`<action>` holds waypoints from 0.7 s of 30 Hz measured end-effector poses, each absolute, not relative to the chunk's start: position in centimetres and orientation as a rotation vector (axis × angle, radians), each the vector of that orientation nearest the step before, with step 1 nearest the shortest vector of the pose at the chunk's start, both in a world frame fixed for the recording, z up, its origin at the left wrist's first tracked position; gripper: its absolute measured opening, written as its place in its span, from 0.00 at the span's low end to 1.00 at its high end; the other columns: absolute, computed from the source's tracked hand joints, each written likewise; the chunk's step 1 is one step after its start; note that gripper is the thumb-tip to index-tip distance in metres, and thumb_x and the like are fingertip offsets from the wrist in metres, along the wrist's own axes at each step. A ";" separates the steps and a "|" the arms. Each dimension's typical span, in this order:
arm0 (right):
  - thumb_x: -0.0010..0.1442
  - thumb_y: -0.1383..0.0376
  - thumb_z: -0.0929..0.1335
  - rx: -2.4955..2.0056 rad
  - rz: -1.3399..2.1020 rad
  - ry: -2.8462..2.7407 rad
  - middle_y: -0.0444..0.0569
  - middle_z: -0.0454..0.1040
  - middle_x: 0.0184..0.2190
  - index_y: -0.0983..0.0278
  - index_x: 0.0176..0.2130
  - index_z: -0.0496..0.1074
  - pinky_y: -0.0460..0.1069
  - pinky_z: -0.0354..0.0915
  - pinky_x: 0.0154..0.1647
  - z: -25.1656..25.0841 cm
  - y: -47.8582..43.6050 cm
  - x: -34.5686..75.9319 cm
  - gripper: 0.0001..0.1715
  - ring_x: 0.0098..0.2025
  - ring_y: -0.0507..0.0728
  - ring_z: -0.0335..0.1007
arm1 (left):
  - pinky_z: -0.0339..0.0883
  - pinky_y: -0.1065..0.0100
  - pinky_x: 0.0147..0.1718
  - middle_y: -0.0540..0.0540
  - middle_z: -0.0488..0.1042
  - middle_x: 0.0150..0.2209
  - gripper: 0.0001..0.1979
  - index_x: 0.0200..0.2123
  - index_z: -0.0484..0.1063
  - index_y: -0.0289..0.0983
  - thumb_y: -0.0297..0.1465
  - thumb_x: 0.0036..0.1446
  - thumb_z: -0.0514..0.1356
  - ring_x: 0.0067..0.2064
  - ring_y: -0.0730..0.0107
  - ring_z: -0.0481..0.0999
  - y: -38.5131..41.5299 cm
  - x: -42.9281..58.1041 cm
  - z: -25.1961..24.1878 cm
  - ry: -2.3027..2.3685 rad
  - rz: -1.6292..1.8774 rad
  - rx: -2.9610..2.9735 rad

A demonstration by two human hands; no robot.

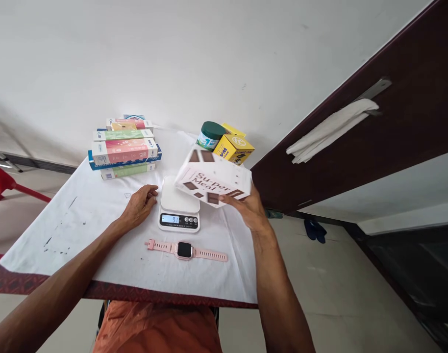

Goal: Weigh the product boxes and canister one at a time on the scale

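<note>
A white box [209, 177] printed "Su-per Meal" with brown squares is in the grasp of my right hand [250, 206], thumb over its near face. It is tilted above the right part of a white digital scale [180, 200]; whether it touches the plate I cannot tell. The lit display appears to read 91. Just left of the scale, my left hand [140, 205] rests on the cloth, its fingers loosely bent, slightly apart and holding nothing. In front of the scale a pink smartwatch [185, 250] lies flat with its strap stretched out.
Several stacked cartons [124, 149] stand at the back left. Behind the white box are a green-lidded tub [211, 133] and a yellow box [236, 149]. A white cloth [99, 220] covers the table. Right of it is a dark door [404, 113] with a towel [330, 130] on its handle.
</note>
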State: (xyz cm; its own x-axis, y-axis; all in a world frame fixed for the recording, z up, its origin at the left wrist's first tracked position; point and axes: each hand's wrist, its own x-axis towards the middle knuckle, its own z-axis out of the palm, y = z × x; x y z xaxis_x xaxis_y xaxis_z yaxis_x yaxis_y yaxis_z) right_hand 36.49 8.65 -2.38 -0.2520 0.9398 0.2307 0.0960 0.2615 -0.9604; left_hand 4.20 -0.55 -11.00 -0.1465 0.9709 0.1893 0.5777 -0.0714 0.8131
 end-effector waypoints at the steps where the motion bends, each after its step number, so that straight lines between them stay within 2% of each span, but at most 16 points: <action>1: 0.42 0.54 0.86 -1.003 1.083 -1.563 0.54 0.82 0.59 0.56 0.61 0.73 0.67 0.75 0.65 -2.2 9.1 37.6 0.50 0.61 0.70 0.79 | 0.79 0.56 0.49 0.41 0.83 0.47 0.19 0.56 0.72 0.37 0.33 0.63 0.55 0.42 0.61 0.82 -0.6 4.2 -11.0 1.742 1.116 1.666; 7: 0.36 0.58 0.87 -1.148 1.009 -1.521 0.52 0.83 0.56 0.59 0.55 0.74 0.64 0.73 0.64 -3.4 13.6 43.8 0.50 0.58 0.65 0.79 | 0.79 0.54 0.50 0.40 0.83 0.47 0.20 0.56 0.73 0.36 0.34 0.63 0.56 0.45 0.59 0.83 -0.7 4.4 -11.0 1.744 1.112 1.670; 10: 0.31 0.58 0.87 -1.206 1.093 -1.439 0.53 0.84 0.54 0.60 0.52 0.75 0.61 0.78 0.55 -4.8 15.8 44.7 0.49 0.54 0.64 0.80 | 0.80 0.54 0.50 0.40 0.83 0.46 0.18 0.55 0.73 0.36 0.34 0.63 0.56 0.44 0.60 0.83 -0.7 4.4 -11.1 1.747 1.123 1.678; 13: 0.32 0.57 0.86 -1.222 1.139 -1.380 0.53 0.84 0.53 0.59 0.49 0.75 0.60 0.80 0.47 -5.5 17.4 44.3 0.46 0.51 0.64 0.81 | 0.80 0.55 0.49 0.41 0.83 0.46 0.18 0.54 0.73 0.37 0.33 0.64 0.56 0.44 0.60 0.83 -0.7 4.3 -11.2 1.740 1.133 1.699; 19: 0.32 0.53 0.85 -1.332 1.008 -1.430 0.52 0.85 0.45 0.56 0.43 0.76 0.70 0.80 0.50 -6.3 18.7 43.5 0.39 0.50 0.72 0.82 | 0.80 0.56 0.48 0.41 0.82 0.46 0.17 0.55 0.73 0.37 0.31 0.64 0.56 0.44 0.61 0.82 -0.7 4.5 -11.9 1.725 1.170 1.700; 21: 0.37 0.51 0.85 -1.276 0.919 -1.502 0.54 0.84 0.46 0.56 0.46 0.76 0.75 0.80 0.50 -6.6 18.2 43.3 0.38 0.52 0.75 0.81 | 0.80 0.57 0.48 0.41 0.82 0.46 0.17 0.54 0.73 0.38 0.30 0.64 0.56 0.44 0.61 0.82 -0.7 4.7 -12.2 1.722 1.190 1.701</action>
